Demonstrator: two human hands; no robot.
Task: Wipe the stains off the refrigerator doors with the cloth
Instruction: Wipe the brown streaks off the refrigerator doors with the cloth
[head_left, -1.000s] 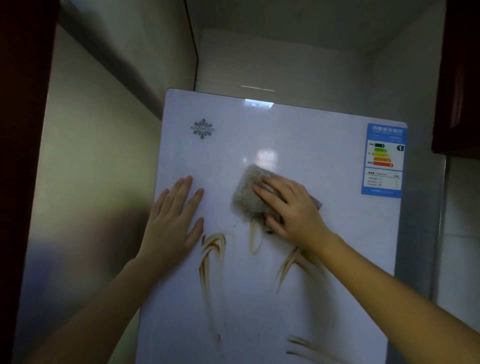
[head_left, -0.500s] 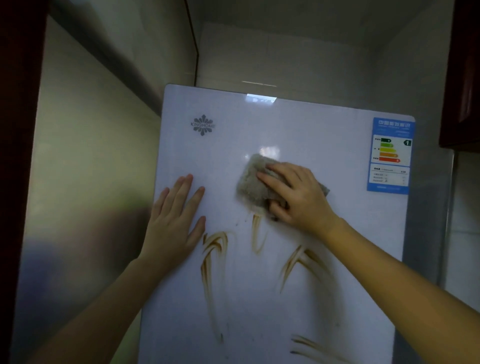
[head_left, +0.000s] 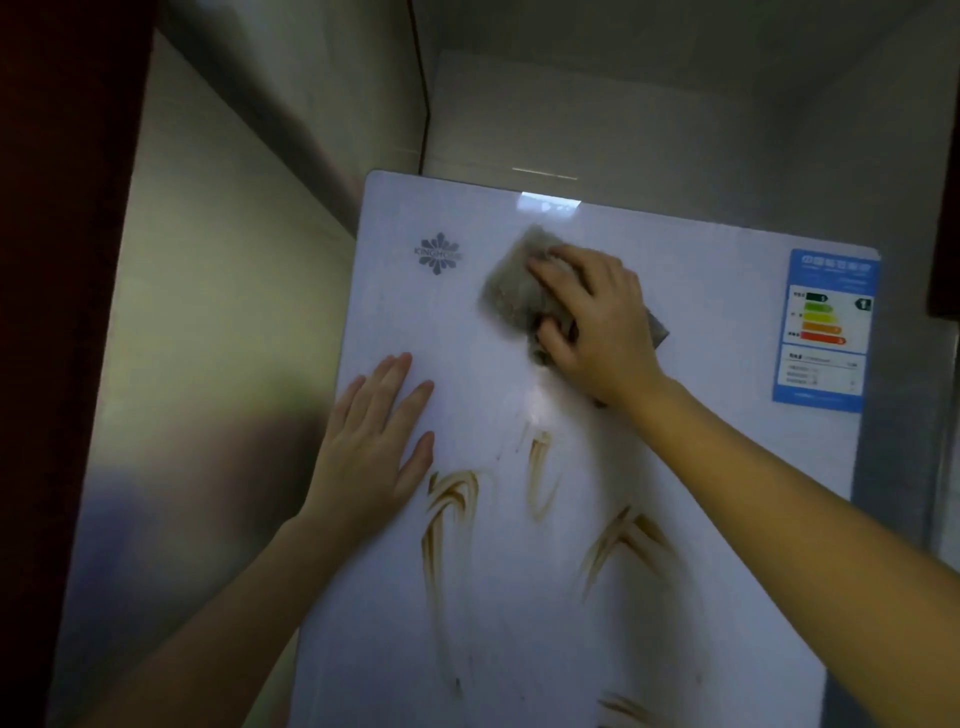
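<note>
Low on the door (head_left: 737, 457), the brown stains (head_left: 449, 512) look almost as they did 1 second ago. There are 3 streaks in the middle and 1 more at the bottom edge, cut off by the frame. The left hand (head_left: 371, 452) has not moved: its grip is open, with the fingers flat on the left side of the door. The right hand (head_left: 597, 322) has slid the cloth (head_left: 511, 291) up from just above the streaks to near the top edge of the door. Its grip is closed on the cloth, fingers and thumb bent around it. Only the top of the middle streak looks paler, so I judge that most of the work remains. The cloth is blurred, and the hand hides its middle. The small text on the label (head_left: 826, 332) at the right edge of the door cannot be read. Any lower door is out of view.
</note>
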